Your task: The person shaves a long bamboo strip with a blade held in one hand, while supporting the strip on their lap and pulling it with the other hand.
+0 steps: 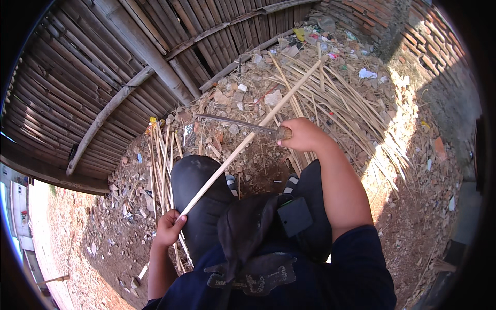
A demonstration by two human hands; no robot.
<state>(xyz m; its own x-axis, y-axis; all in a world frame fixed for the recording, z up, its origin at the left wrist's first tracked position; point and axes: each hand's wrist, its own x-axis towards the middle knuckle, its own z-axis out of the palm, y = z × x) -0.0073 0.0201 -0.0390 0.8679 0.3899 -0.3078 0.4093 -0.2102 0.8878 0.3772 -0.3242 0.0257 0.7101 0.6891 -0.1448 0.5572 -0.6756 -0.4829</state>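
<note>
A long pale bamboo strip [222, 168] runs slantwise from low left to far right, passing over my left knee. My left hand [169, 228] is closed around its near end, thumb on top. My right hand [306, 135] grips the short handle of a knife [232, 121] with a long, narrow, dark blade. The blade points left and lies across the strip around its middle; whether it cuts into the strip I cannot tell. Several loose bamboo strips [356, 113] are heaped on the ground beyond my right hand. More strips [161, 160] lie beside my left leg.
A bamboo-slat wall [98, 77] with thick poles rises at the left and far side. At the far right stands a brick wall [431, 44]. Stones, rubble and litter [274, 98] cover the dirt around my feet. A dark flat case [295, 217] rests at my lap.
</note>
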